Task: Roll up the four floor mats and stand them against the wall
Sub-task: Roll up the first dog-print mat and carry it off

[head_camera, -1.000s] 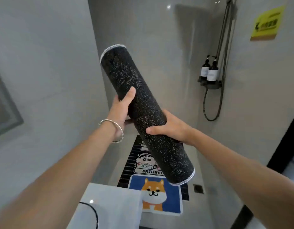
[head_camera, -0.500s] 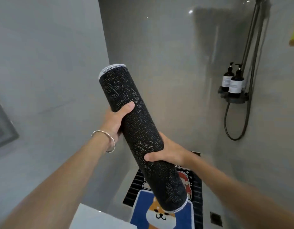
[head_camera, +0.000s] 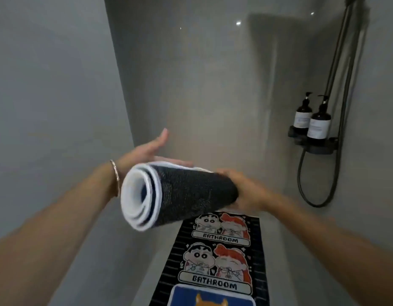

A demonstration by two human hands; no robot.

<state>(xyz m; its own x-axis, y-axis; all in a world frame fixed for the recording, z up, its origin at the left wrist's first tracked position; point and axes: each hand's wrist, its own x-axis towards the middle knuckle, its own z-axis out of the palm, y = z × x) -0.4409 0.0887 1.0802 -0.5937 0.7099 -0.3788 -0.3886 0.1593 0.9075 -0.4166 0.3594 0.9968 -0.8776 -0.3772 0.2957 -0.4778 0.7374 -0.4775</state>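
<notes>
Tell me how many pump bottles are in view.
2. The left bottle and the right bottle stand together on the dark wall shelf beside the shower hose; none seems hidden.

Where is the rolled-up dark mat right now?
Head view, centre: the rolled dark mat is in the air, roughly level, between the open left grip and the right grip, which holds its far end, above the cartoon BATHROOM mat.

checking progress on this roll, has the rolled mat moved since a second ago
Yes. The rolled mat has tipped from steep, alongside the wall corner, to nearly level across it, open end toward the camera.
</notes>
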